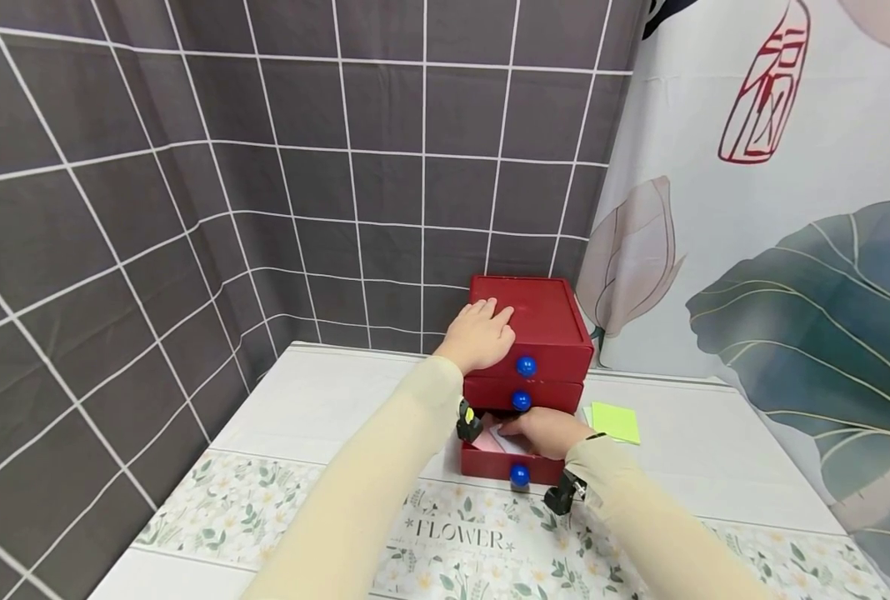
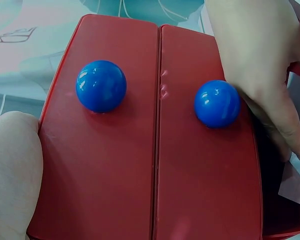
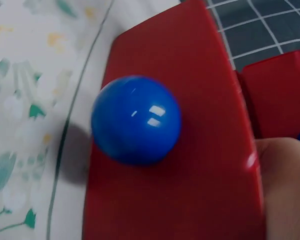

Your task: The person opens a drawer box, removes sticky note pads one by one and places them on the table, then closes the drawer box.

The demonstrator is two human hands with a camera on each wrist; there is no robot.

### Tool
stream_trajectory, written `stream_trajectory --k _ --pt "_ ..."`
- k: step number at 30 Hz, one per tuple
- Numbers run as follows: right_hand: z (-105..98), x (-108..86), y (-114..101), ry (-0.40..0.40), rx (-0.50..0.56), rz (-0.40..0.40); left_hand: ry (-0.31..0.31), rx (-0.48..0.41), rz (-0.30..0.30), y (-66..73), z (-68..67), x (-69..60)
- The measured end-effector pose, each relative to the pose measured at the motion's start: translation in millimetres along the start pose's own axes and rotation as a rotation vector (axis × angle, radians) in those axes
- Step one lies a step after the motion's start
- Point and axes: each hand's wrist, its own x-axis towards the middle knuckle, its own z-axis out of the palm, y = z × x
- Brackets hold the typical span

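Observation:
A red drawer cabinet (image 1: pixel 535 308) with blue round knobs stands against the back wall. My left hand (image 1: pixel 478 335) rests on its top near the left edge, fingers spread and straight. The bottom drawer (image 1: pixel 490 463) is pulled out; the two above it are closed. My right hand (image 1: pixel 553 432) reaches into that drawer, pinching a white paper (image 2: pixel 298 100) with its fingertips. Beside it in the drawer lies a pink paper (image 1: pixel 487 439). In the right wrist view the bottom drawer's blue knob (image 3: pixel 136 120) is close, and the fingertips are hidden behind the drawer front.
A yellow-green sticky note pad (image 1: pixel 615 422) lies on the table right of the cabinet, with a white sheet edge under it. A flowered strip (image 1: pixel 452 537) runs across the white tabletop. Dark gridded cloth (image 1: pixel 385 183) hangs behind and left, a leaf-printed cloth (image 1: pixel 715 208) at right.

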Motion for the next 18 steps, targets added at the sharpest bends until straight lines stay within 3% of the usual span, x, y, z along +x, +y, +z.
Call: stream_trajectory --k 4,11,18 --pt "2.3 -0.6 1.4 0.032 -0.04 -0.024 0.0 0.004 -0.001 0.2 0.6 0.0" --pt "0.3 -1.9 0.7 0.046 -0.22 -0.117 -0.004 0.005 0.0 0.8 1.9 -0.3" --pt "-2.9 -2.5 7.0 0.041 -0.091 -0.17 0.004 0.012 0.005 0.0 1.5 0.5"
